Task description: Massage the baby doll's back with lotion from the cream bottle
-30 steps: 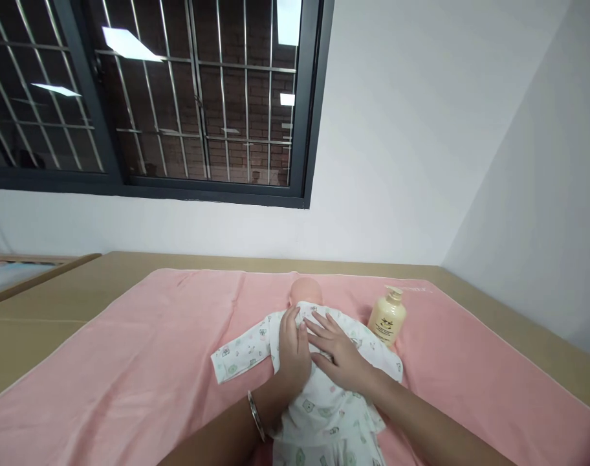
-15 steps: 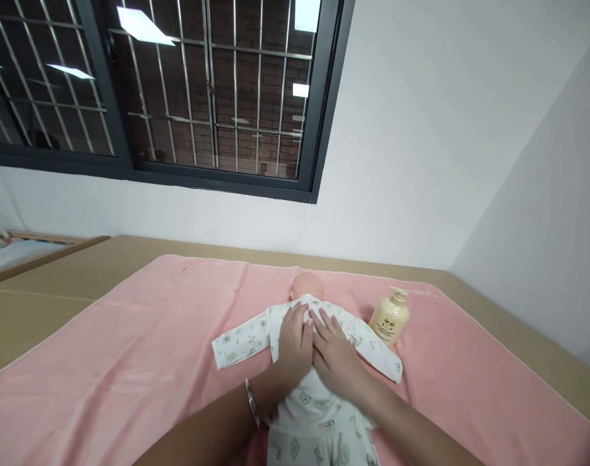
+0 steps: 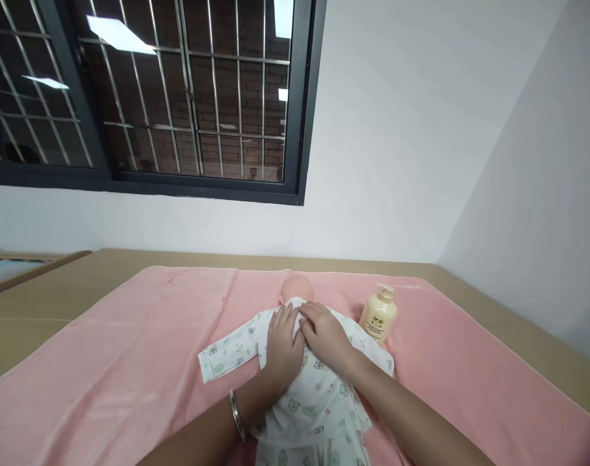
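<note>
A baby doll (image 3: 307, 404) in a white top and trousers with a small green print lies with its bald head (image 3: 297, 289) at the far end and its sleeves spread out. No face shows on it. My left hand (image 3: 284, 346) rests flat on the upper body, left of the middle, with fingers pointing to the head. Beside it, my right hand (image 3: 328, 334) lies across the upper body just below the neck, fingers angled left and slightly bent. The two hands meet near the thumbs. A silver bangle (image 3: 237, 415) circles my left wrist.
Just past the doll's right-hand sleeve stands a pale yellow pump bottle (image 3: 379, 316). A pink blanket (image 3: 144, 343) covers much of the wooden surface (image 3: 508, 323). Behind are a white wall (image 3: 372, 129) and a dark-framed barred window (image 3: 217, 90).
My right hand has slid up toward the doll's neck, its fingers turning further left. My left hand stays on the upper body. The whole view has shifted slightly.
</note>
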